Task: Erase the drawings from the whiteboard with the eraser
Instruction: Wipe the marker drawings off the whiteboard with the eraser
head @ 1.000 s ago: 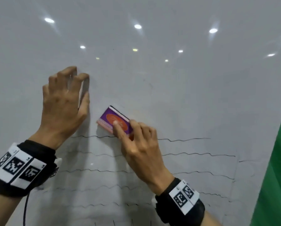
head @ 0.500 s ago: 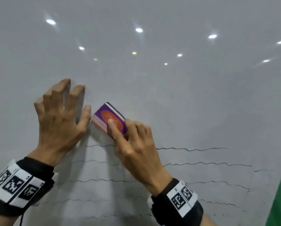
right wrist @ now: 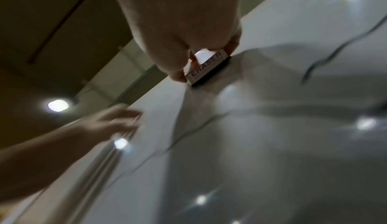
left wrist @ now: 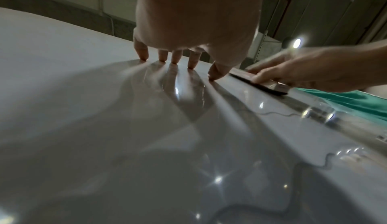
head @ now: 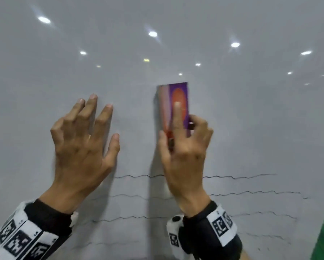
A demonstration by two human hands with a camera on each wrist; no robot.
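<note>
Glossy smooth whiteboard [head: 232,128] mirroring lamps, eraser [head: 177,102] with shiny printed top, dark pad beneath

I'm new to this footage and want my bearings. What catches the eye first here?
The purple-and-orange eraser stands upright mid-board, gripped by the right hand. Left of it, the left hand braces fingertips on the whiteboard. Below both run wavy black lines, not yet erased.

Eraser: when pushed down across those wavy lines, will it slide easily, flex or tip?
The eraser looks like a stiff, flat block, so probably no flex. The whiteboard is glossy, so it should glide. Its pad lies flat under the right hand, so tipping seems unlikely.
</note>
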